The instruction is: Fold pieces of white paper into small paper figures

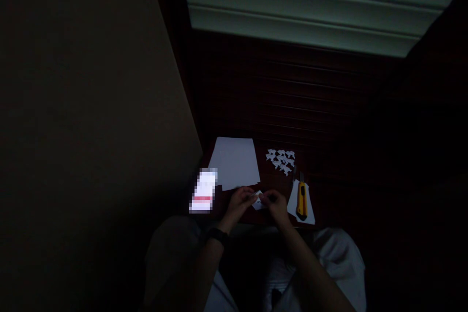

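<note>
Between my two hands is a small folded piece of white paper (259,203), held just above the near edge of the dark table. My left hand (241,198), with a dark band on its wrist, pinches the paper's left side. On the right side, the fingers of my right hand (275,201) are closed on the same piece. Its exact folds are too dim and small to make out. Beyond my right hand lies a group of several small folded paper shapes (281,161).
A stack of white sheets (236,161) lies at the back left, with a lit, blurred phone (204,190) beside it. At the right, a yellow utility knife (302,201) rests on smaller paper pieces (310,212). A wall (109,83) closes off the left side.
</note>
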Demonstrator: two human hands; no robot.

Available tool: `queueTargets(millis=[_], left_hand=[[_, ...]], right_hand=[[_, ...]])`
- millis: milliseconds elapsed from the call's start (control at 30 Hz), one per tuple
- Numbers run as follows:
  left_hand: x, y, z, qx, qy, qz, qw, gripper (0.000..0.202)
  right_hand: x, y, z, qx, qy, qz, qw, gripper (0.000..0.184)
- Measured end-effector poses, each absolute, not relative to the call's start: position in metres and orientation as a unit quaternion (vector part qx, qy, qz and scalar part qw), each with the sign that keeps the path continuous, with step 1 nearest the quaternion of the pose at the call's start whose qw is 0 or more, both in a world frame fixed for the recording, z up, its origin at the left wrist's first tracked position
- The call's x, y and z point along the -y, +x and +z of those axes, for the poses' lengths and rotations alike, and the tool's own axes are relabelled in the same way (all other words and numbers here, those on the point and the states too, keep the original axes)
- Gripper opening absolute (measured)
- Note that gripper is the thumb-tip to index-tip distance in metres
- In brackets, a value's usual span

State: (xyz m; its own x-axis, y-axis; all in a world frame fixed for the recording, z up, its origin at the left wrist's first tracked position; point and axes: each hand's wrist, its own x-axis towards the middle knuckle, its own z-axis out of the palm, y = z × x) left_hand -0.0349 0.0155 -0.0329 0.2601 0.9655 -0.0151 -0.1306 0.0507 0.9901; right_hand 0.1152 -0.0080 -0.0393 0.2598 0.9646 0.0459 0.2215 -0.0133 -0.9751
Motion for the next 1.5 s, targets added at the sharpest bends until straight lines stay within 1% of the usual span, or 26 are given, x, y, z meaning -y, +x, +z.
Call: queueTargets(millis=[133, 267, 400, 533, 700, 933, 1167, 1333, 1500], left_hand=[[-0.016, -0.033, -0.037, -0.409, 0.529, 0.444, 0.597, 0.029], [-0.017, -0.034, -0.040, -0.394, 0.542, 0.442, 0.597, 0.029], [-0.018, -0.034, -0.042, -0.398, 0.550, 0.436, 0.591, 0.028], [-0.019, -0.035, -0.044, -0.398, 0.556, 0.437, 0.584, 0.027], [-0.019, -0.036, -0.044, -0.384, 0.570, 0.429, 0.587, 0.027], [-0.018, -0.036, -0.043, -0.387, 0.558, 0.433, 0.593, 0.027], [-0.019, -0.033, -0.045, -0.393, 0.550, 0.423, 0.603, 0.034], [-0.017, -0.032, -0.039, -0.408, 0.557, 0.426, 0.585, 0.028], [-0.013, -0.033, -0.031, -0.395, 0.517, 0.411, 0.639, 0.034]], right_hand=[[0.009, 0.116, -0.040, 0.469, -0.629, 0.348, 0.513, 0.029], [0.010, 0.116, -0.037, 0.473, -0.612, 0.375, 0.511, 0.028], [0.008, 0.115, -0.031, 0.486, -0.573, 0.398, 0.527, 0.029], [0.005, 0.115, -0.029, 0.502, -0.574, 0.405, 0.505, 0.023], [0.002, 0.117, -0.033, 0.506, -0.587, 0.405, 0.485, 0.021], [0.001, 0.118, -0.035, 0.514, -0.586, 0.409, 0.474, 0.026], [0.001, 0.116, -0.033, 0.497, -0.614, 0.384, 0.478, 0.027], [0.003, 0.118, -0.030, 0.498, -0.609, 0.392, 0.477, 0.028], [-0.002, 0.121, -0.033, 0.455, -0.628, 0.394, 0.493, 0.031]])
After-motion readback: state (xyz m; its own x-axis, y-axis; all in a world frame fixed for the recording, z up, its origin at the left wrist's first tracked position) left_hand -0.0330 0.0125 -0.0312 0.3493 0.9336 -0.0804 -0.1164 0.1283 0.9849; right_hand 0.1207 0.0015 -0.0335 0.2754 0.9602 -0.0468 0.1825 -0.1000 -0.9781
